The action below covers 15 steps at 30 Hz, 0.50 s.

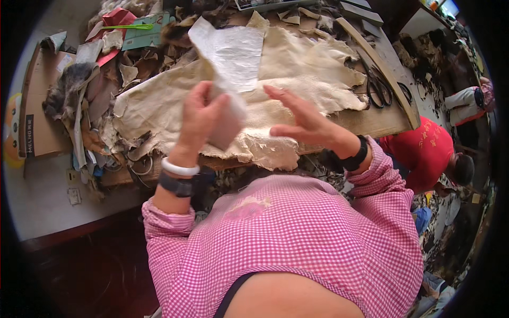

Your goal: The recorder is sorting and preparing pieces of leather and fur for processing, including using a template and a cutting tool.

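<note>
A large cream hide [313,58] lies spread on the wooden table [366,127], its ragged near edge reaching past the table's front. Over its middle is a crinkled white sheet [238,53], with the left side lifted and curled. My left hand [204,114] is closed on the near, lifted part of this sheet; motion smears that part, and a brownish-grey flap [225,124] shows below the fingers. To the right, my right hand [307,119] hovers over the hide with fingers apart and nothing in them.
Black scissors [377,87] lie at the right beside a long curved wooden strip [379,71]. Fur and hide scraps [69,90] heap up at the left near a cardboard box [45,106]. A person in a red shirt [421,151] bends down on the right.
</note>
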{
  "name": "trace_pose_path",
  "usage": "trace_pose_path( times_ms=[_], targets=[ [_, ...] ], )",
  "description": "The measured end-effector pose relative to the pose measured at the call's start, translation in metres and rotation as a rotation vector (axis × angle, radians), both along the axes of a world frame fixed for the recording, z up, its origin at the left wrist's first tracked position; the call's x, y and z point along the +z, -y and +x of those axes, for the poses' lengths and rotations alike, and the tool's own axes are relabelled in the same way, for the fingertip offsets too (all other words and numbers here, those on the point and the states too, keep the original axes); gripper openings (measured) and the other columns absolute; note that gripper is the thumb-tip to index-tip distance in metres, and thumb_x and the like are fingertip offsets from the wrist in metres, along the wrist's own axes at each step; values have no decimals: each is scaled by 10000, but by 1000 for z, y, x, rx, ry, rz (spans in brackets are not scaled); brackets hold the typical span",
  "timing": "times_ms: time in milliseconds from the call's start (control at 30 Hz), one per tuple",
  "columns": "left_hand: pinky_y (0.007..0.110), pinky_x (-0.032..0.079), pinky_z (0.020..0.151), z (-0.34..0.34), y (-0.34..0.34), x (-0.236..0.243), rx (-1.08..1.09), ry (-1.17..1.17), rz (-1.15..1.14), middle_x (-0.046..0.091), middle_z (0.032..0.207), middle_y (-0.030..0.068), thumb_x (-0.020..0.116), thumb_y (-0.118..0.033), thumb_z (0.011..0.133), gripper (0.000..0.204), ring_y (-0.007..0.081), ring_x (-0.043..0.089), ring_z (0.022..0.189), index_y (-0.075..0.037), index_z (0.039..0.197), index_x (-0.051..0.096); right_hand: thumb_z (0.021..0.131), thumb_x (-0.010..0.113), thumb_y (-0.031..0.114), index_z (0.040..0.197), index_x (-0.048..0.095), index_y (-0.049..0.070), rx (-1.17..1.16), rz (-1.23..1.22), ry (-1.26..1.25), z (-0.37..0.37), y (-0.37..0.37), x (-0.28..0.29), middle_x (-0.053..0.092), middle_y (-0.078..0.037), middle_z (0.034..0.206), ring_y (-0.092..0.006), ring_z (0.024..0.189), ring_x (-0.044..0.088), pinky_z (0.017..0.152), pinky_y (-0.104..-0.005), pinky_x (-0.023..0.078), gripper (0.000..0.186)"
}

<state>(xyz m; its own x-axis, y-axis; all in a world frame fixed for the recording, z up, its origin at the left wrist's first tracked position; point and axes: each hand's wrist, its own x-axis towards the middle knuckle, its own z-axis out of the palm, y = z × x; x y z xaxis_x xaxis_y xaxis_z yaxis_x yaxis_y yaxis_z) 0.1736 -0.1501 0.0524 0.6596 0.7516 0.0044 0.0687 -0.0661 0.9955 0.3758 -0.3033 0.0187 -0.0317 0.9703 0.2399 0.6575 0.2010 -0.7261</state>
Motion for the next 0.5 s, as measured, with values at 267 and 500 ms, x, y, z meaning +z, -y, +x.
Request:
trace_pose_path(
  times_ms=[267,500],
  targets=[
    [350,404,987,34,18,-4,-154,-31,779,545,1192,177,665,-36,797,477,284,519,1147,0,1239,488,788,620,16,1162,552,8,-132,-61,-507,13,0,-10,669,-127,911,-257,827,660,716,-352,509,380],
    [480,262,1069,13,-55,-57,190,-525,1023,421,1371,145,819,-127,618,735,348,376,1279,-118,1283,505,761,613,-13,1042,655,91,-182,318,444,43,40,67,670,-86,876,-257,755,653,670,-336,517,302]
  ],
)
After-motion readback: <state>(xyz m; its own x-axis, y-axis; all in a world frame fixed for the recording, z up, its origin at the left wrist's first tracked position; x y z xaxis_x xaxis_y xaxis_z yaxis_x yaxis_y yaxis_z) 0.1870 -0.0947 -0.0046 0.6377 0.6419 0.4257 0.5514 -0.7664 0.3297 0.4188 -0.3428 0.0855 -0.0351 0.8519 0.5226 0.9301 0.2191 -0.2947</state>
